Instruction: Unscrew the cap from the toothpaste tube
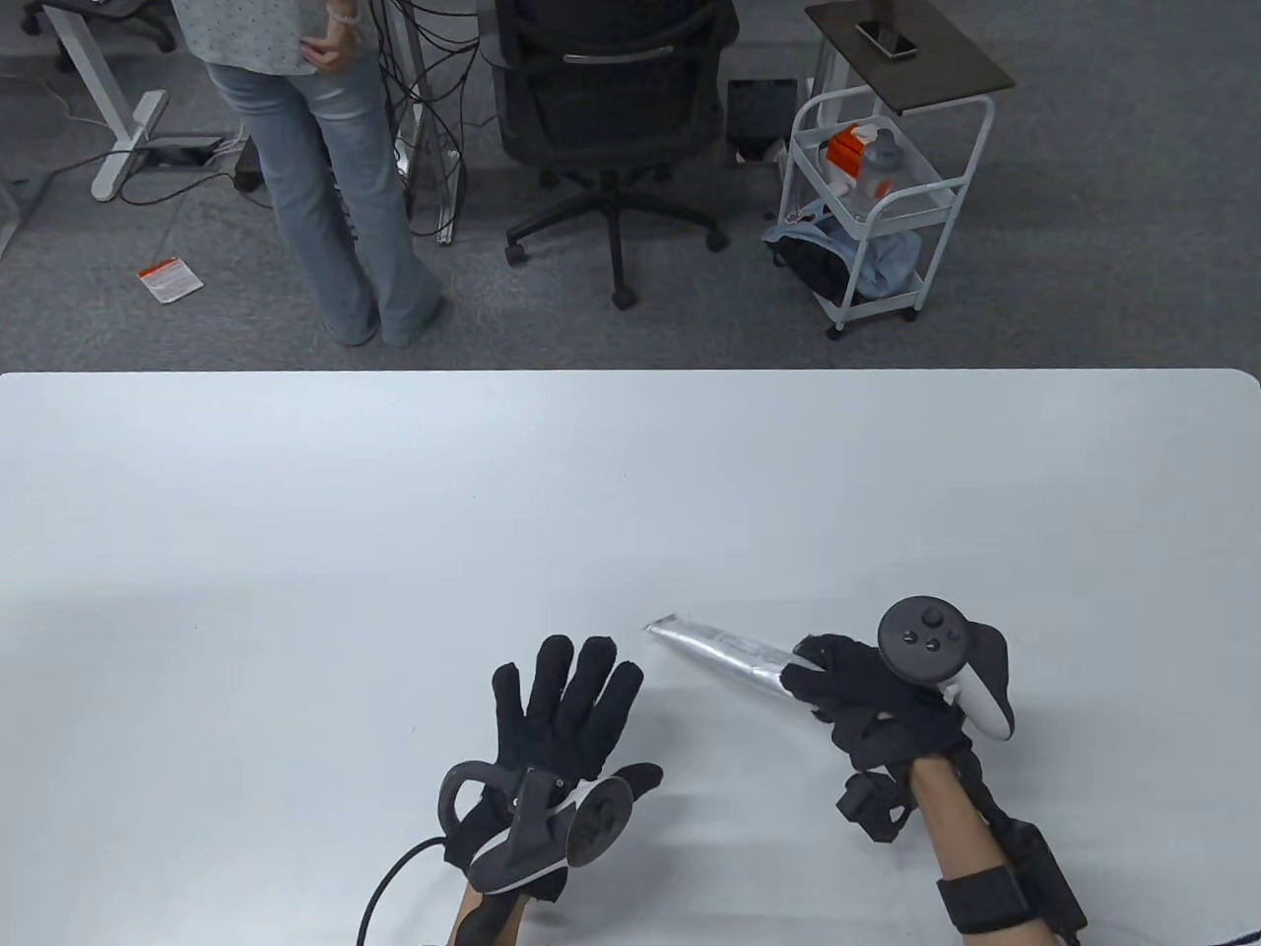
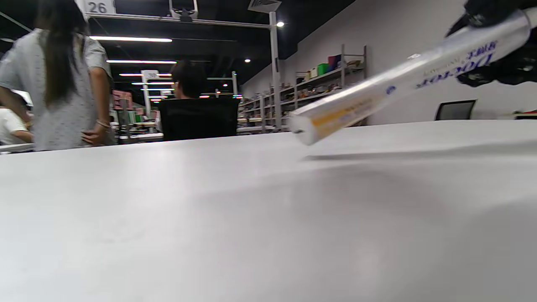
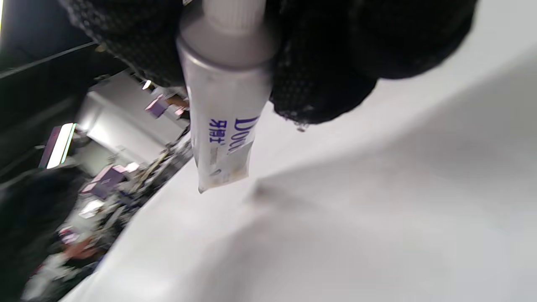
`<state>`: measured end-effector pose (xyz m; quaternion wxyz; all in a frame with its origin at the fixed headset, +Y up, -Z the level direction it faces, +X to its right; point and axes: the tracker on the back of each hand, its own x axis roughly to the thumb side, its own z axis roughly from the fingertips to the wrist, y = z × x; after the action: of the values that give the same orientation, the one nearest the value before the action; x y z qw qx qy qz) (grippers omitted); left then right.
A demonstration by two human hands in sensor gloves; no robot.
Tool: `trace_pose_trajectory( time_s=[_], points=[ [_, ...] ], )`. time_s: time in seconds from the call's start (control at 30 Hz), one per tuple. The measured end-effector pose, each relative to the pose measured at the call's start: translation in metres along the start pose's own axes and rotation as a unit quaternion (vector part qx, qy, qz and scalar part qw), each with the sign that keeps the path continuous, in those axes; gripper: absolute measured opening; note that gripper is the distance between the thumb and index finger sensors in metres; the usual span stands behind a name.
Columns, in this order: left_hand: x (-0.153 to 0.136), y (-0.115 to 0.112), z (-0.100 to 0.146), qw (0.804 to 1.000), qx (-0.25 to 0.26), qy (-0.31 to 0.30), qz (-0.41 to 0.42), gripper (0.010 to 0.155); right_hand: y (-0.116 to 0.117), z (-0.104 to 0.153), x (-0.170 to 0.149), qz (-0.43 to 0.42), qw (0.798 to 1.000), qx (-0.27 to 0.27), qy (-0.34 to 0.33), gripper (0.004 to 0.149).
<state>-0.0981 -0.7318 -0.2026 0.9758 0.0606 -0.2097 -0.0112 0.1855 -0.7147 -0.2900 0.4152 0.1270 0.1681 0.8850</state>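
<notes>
Surface (image 1: 296,552) first: white and wide, it fills the lower part of the table view, with my two gloved hands near its close edge. On the left, my left hand (image 1: 557,749) hovers or rests flat, I cannot tell which, with fingers (image 1: 581,685) spread wide and holding nothing, well apart from the tube. My right hand (image 1: 877,700) grips the toothpaste tube (image 1: 714,652) at its cap end, fingers curled around the shoulder. The silvery tube points away to the left, tilted down, its crimped tail just above the surface with a shadow beneath it in the left wrist view. Smallest, the white ribbed tube cap (image 3: 235,14) shows in the right wrist view, sitting on the tube between my dark fingers.
</notes>
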Motion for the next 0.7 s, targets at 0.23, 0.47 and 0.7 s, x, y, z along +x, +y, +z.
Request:
trace_pose_trajectory(
  time_s=[0.23,0.47,0.7],
  points=[
    [0.013,0.000,0.001,0.999,0.016,-0.036,-0.023,0.088,0.035,0.001,0.032,-0.068,0.989,0.098,-0.083,0.061],
    [0.011,0.004,0.004,0.995,0.084,-0.027,-0.040,0.068,0.041,0.007,0.037,-0.074,0.989,0.083,-0.096,0.064],
    [0.006,0.006,0.004,0.994,0.083,-0.011,-0.065,0.068,0.036,0.027,0.025,0.050,0.996,-0.015,-0.074,0.066]
  ],
)
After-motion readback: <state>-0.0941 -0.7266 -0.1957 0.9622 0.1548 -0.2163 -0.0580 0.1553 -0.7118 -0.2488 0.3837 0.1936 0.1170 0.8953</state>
